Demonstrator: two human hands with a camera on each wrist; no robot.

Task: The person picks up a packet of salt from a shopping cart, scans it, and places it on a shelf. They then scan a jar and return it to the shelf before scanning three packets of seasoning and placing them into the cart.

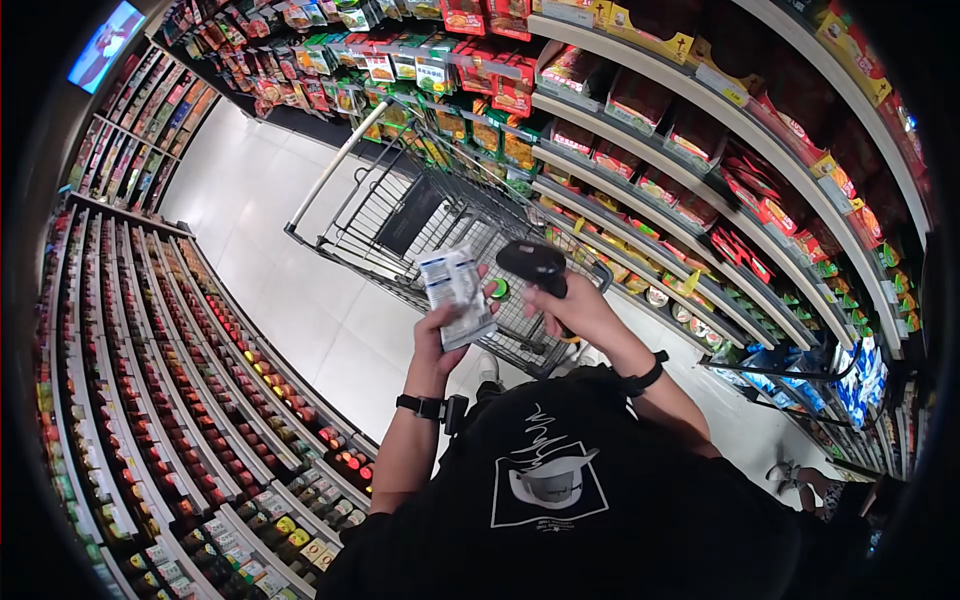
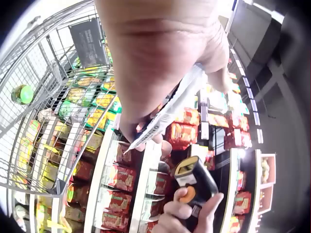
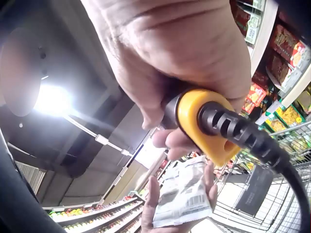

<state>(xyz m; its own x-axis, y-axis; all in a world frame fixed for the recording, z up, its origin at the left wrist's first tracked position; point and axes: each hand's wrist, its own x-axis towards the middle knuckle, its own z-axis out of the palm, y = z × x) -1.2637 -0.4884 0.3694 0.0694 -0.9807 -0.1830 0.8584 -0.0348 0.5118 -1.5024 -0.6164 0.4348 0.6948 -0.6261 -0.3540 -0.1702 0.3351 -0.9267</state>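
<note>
A white packet with blue and dark print (image 1: 455, 290) is gripped in the left hand (image 1: 436, 338), in front of the body. In the right wrist view the packet (image 3: 182, 194) shows a barcode near its lower edge. Beside it, the right hand (image 1: 585, 312) grips a black handheld scanner (image 1: 532, 262), whose head points toward the packet. The scanner's yellow base ring (image 3: 192, 116) and black coiled cable (image 3: 252, 138) show below that hand. The left wrist view shows the scanner's window (image 2: 187, 167) and an orange button (image 2: 187, 195). Packet and scanner are apart.
A wire shopping cart (image 1: 350, 215) stands just beyond the hands, with a round green-lidded item (image 1: 499, 288) in it. Shelves of red and yellow packs (image 1: 640, 110) rise at the right, shelves of jars (image 1: 200, 380) at the left. Another person's foot (image 1: 782, 472) is at lower right.
</note>
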